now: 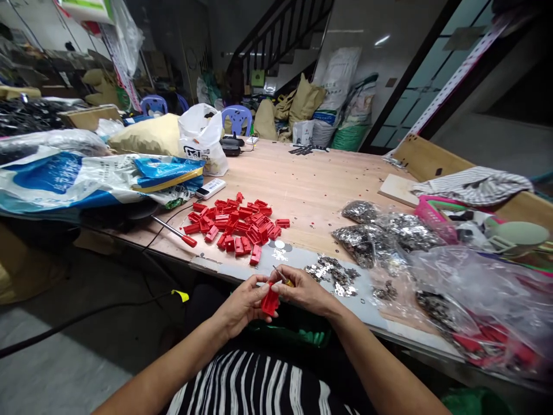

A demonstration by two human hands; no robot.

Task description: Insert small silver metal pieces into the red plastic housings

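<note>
My left hand [242, 305] is closed around a red plastic housing [270, 301], a small open-sided box shape, in front of the table edge. My right hand [305, 290] grips a thin tool with a yellow handle [288, 282]; its metal tip points up and to the left, and its exact kind is unclear. The right thumb also touches the housing. On the table just beyond lies a heap of similar red housings [235, 222]. Small flat metal pieces [332, 274] are spread to the right of my hands, and a few more metal pieces [280, 253] lie ahead.
Clear bags of metal parts [363, 242] and a pink basket [432, 216] occupy the right side. At left are a blue-and-white sack [86, 178], a white carrier bag [203, 138] and a red-handled rod [188, 239]. Below my hands sits a green container [317, 337].
</note>
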